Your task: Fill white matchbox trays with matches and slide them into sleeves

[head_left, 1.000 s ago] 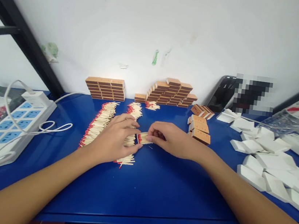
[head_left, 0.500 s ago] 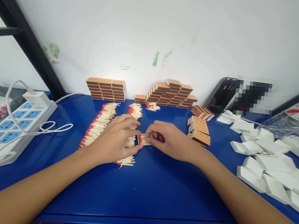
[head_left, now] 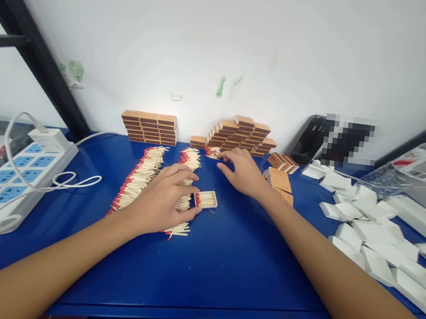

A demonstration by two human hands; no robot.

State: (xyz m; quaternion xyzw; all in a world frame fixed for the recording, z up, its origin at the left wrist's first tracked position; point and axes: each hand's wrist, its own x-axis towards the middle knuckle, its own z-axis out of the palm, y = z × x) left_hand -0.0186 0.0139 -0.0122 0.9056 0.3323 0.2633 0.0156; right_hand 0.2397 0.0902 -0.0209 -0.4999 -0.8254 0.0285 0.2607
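Observation:
A small white matchbox tray (head_left: pixel 215 205) filled with red-tipped matches lies on the blue table. My left hand (head_left: pixel 166 198) steadies its left end between thumb and fingers, above a long row of matches (head_left: pixel 190 157). Farther back, my right hand (head_left: pixel 241 171) reaches to a small pile of matches (head_left: pixel 212 151), its thumb apart from the fingers and nothing visible in them. Left of my left hand runs another long row of matches (head_left: pixel 137 178).
Stacked matchboxes (head_left: pixel 148 127) and a stepped stack (head_left: pixel 240 134) line the wall. Loose orange boxes (head_left: pixel 279 179), a black phone (head_left: pixel 310 140) and many white trays (head_left: pixel 379 234) lie to the right. A power strip (head_left: pixel 14 180) with white cables sits at left.
My right hand has left the matchbox tray and moved back to the small pile of matches, its fingers spreading. My left hand stays at the tray.

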